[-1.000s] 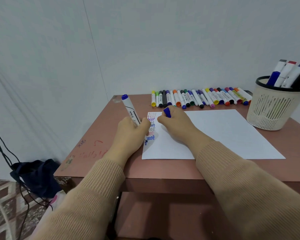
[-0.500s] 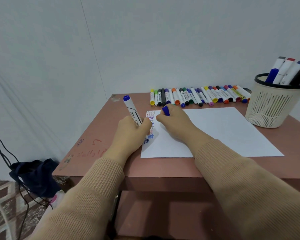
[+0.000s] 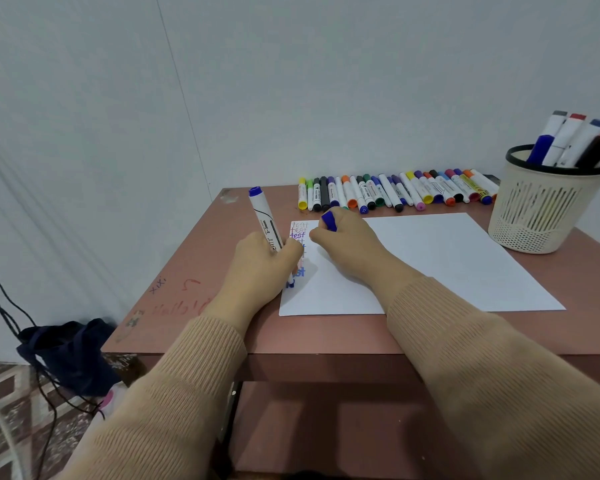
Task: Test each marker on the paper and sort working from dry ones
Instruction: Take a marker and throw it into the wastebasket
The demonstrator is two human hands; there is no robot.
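Testing is recorded as under way on one blue whiteboard marker (image 3: 265, 221), gripped round its barrel by the left hand (image 3: 257, 268) with fingers curled closed on it, tail end tilted up and away and tip lowered to the left margin of the paper (image 3: 447, 265). Its blue cap (image 3: 329, 221) is pinched in the right hand (image 3: 347, 244), which rests on the sheet just beside. A column of "test" words (image 3: 298, 233) is listed down that margin, with a blue stroke begun at its foot. Compared with a second ago, almost nothing is found altered: both hands are kept in place and the stroke is barely lengthened, so ink is judged to be flowing and the marker is probably a working one. A row of capped markers (image 3: 395, 194) is laid along the far side of the table (image 3: 194, 265). Further markers (image 3: 565, 140) are stood in a slatted basket (image 3: 534, 216) at the right. Which group holds which lot cannot be told.
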